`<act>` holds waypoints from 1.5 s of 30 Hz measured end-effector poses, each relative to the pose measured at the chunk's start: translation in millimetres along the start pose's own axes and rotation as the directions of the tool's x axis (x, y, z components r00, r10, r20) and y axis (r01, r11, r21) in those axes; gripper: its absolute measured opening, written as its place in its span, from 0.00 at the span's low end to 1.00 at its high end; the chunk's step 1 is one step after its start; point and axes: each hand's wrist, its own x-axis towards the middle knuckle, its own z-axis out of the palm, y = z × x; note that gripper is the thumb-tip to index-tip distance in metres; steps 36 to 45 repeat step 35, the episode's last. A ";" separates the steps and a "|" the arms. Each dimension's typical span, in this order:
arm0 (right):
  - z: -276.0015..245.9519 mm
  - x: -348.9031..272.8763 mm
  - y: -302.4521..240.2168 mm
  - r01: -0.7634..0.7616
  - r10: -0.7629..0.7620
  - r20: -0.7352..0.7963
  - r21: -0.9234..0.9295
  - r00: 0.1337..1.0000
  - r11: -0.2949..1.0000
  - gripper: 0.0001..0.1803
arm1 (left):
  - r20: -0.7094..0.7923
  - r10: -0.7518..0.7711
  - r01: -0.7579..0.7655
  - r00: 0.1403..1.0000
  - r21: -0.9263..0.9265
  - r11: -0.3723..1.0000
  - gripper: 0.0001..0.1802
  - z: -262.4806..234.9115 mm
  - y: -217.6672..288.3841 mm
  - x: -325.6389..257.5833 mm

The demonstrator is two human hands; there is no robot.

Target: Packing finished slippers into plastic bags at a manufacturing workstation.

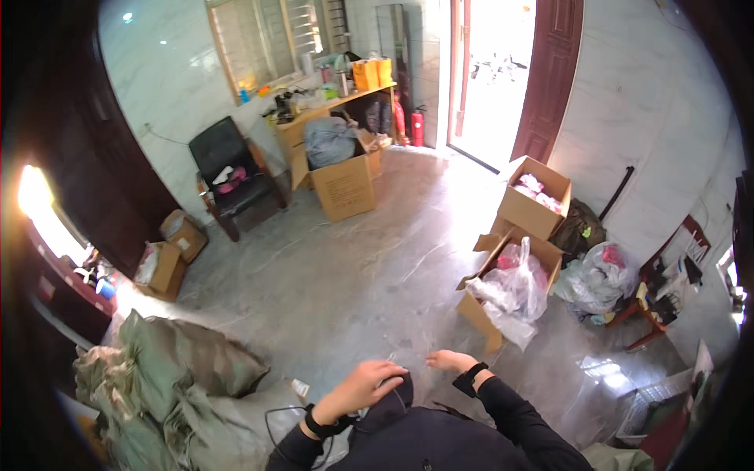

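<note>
My left hand [364,390] is raised in front of my chest, palm down, beside a dark piece of fabric [399,392]. Its thumb and index finger stand apart, and I see nothing held between them. My right hand [450,361] reaches inward from the other side, its fingers loosely bent and pointing left. No object shows in it. Black bands circle both wrists, and a thin dark cord [269,432] loops beside my left wrist. What the dark fabric belongs to cannot be made out.
Stuffed green-grey sacks [188,357] lie close on the left. Cartons [536,206] with plastic bags [514,286] stand on the right. Farther off are a black armchair [228,169], a bag-filled carton [345,191], a cluttered desk [294,125] and an open doorway [491,86].
</note>
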 end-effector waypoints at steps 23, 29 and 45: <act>-594.9 479.9 78.3 0.150 -0.150 -0.445 -0.037 0.883 0.988 0.16 | -0.292 0.006 0.000 0.956 0.019 1.000 0.12 -319.2 -326.8 576.8; -703.3 671.0 52.7 0.271 -0.296 -0.453 -0.122 0.841 0.955 0.18 | -0.488 -0.408 0.338 0.772 -0.229 0.913 0.11 -399.4 -469.1 635.9; -794.8 808.4 85.9 0.275 -0.235 -0.305 0.097 0.923 0.956 0.26 | -0.432 -0.438 0.370 0.788 -0.236 0.899 0.12 -498.0 -549.3 752.7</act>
